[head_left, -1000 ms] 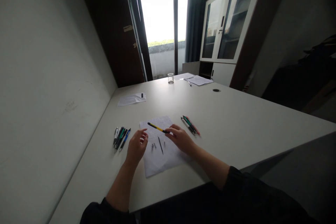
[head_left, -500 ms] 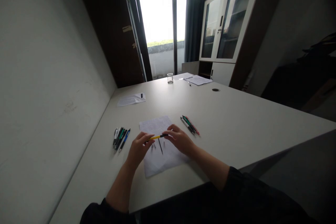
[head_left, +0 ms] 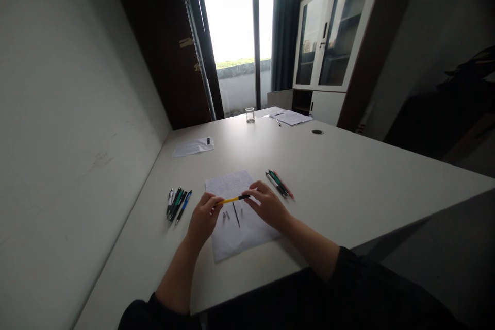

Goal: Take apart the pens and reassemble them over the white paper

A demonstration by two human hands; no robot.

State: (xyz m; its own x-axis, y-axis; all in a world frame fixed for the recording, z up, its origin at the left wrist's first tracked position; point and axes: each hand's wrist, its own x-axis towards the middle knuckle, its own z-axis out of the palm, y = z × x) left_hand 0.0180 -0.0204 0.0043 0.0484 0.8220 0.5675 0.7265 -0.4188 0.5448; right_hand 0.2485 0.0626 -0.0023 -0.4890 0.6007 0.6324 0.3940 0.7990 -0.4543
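Observation:
Between my two hands a yellow pen barrel with a black grip (head_left: 231, 199) is held level above a sheet of paper (head_left: 235, 245). My left hand (head_left: 203, 215) pinches its yellow end, and the fingertips of my right hand (head_left: 266, 205) close on the black end. On the paper under the barrel lie a thin dark pen refill (head_left: 236, 215) and a few small pen parts (head_left: 226, 215), too small to make out clearly. Writing covers the far part of the sheet.
Several pens (head_left: 178, 205) lie in a bunch on the left, and a smaller group of pens (head_left: 280, 184) on the right. Farther back are a plastic sleeve (head_left: 193, 147), a glass jar (head_left: 250, 115) and papers (head_left: 293, 117). A wall (head_left: 96, 129) borders the desk's left side.
My hands have shifted slightly, and the right fingers have moved a little outward along the black end, so more of the barrel shows. Both hands still hold it.

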